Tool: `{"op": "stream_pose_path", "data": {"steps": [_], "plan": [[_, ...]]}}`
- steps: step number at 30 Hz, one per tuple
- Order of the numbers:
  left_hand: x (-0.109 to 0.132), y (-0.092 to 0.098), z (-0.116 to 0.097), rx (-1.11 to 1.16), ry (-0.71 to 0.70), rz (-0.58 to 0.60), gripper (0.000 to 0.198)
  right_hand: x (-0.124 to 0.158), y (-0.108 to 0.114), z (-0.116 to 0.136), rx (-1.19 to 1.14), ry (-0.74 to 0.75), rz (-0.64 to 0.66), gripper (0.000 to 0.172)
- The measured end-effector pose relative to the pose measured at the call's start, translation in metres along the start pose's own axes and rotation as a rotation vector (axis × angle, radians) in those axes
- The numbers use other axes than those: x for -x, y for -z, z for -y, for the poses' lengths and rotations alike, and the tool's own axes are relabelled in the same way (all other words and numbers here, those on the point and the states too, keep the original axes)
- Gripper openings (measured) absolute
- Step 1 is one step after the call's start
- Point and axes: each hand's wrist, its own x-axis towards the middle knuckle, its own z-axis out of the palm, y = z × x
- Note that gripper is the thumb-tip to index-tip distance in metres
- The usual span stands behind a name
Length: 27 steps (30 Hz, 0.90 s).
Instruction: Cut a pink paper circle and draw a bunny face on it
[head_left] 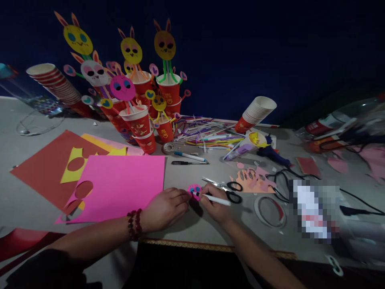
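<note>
A small pink paper disc (pixel 196 188) with blue and dark face markings lies on the table between my hands. My left hand (pixel 168 206) is closed at the disc's left edge, its fingertips holding it against the tabletop. In my right hand (pixel 215 204) is a white marker (pixel 217 199), gripped near its dark tip, which points at the disc. Scissors (pixel 227 188) with black handles lie just beyond my right hand. Left of my left hand is a pink paper sheet (pixel 126 184) with a round piece cut out.
Red cups with paper rabbit faces (pixel 122 87) stand at the back left. Behind the pens (pixel 189 163) lie many coloured pipe cleaners (pixel 207 130). A tape roll (pixel 270 211), peach paper scraps (pixel 251 180), black cords and a cup stack (pixel 255 114) are on the right.
</note>
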Motion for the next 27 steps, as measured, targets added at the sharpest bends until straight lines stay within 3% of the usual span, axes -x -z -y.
{"op": "stream_pose_path", "data": {"steps": [27], "plan": [[0.0011,-0.0018,0.0009,-0.013,0.0,0.002,0.02,-0.0001,0.0002,-0.0016,0.006,0.01,0.007,0.015]]}}
